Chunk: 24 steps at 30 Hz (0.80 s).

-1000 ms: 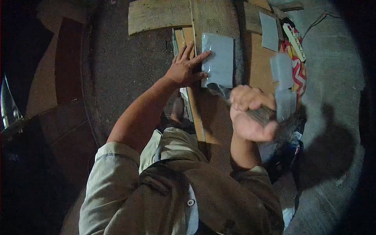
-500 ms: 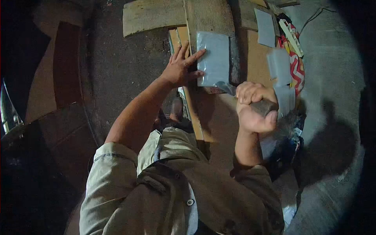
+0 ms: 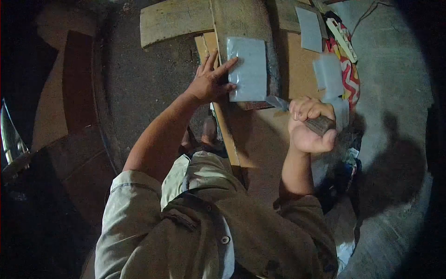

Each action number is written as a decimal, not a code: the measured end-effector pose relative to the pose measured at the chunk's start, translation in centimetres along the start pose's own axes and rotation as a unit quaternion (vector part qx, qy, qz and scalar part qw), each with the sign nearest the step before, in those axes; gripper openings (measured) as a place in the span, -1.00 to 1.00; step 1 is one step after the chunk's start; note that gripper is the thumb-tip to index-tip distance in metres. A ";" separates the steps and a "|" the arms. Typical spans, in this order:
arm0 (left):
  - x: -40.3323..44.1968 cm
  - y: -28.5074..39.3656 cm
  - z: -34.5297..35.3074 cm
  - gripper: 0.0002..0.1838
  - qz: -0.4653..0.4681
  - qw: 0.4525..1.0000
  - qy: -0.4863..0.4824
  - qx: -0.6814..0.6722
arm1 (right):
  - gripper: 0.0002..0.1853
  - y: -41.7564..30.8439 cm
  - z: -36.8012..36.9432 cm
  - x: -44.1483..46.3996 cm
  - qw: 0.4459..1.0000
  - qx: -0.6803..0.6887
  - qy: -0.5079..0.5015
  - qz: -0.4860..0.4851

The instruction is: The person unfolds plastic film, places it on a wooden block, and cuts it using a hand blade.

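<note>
A flat stack of clear plastic sheets lies on a wooden board. My left hand is open, fingers spread, with thumb and forefinger pressing the stack's left edge and the other fingers over the board's edge. My right hand is closed around a wooden-handled blade. The dark, blocky handle end sticks out near my thumb. Its thin grey blade points left, at the lower right corner of the stack; whether it touches the plastic I cannot tell.
More plastic sheets lie at the right, beside a white power strip and a red, yellow and white patterned cloth. Another pale sheet is farther back. A curved plank crosses the far left of the board. My feet are below.
My right hand has shifted slightly right with the blade, which shows less of its width. My left hand stays on the stack. The whole view has moved a little.
</note>
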State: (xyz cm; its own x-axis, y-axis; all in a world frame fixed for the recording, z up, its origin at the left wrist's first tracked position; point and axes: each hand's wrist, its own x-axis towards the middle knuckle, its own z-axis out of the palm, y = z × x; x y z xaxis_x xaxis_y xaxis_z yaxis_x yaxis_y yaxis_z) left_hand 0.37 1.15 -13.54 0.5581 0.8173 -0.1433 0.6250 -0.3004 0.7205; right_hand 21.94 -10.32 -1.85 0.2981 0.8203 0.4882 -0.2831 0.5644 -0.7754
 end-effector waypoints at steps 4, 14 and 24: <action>0.4 -0.2 0.0 -0.15 0.026 1.000 0.010 0.005 | -0.41 -1.4 1.1 0.4 0.998 0.005 -0.029 -0.049; 0.1 -0.5 0.1 -0.16 0.022 1.000 0.015 -0.002 | -0.32 -0.2 5.0 -0.3 0.998 0.061 -0.030 -0.017; 0.0 -0.4 0.3 -0.16 0.023 0.999 0.021 0.009 | -0.34 1.7 7.6 -1.1 0.996 0.048 -0.024 0.072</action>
State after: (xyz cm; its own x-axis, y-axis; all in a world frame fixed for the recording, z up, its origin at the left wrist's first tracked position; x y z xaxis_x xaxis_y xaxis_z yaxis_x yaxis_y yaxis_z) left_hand 0.30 1.13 -14.05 0.5632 0.8222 -0.0820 0.6090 -0.3461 0.7137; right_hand 14.23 -9.60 -0.67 0.2051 0.8955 0.3949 -0.4061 0.4450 -0.7982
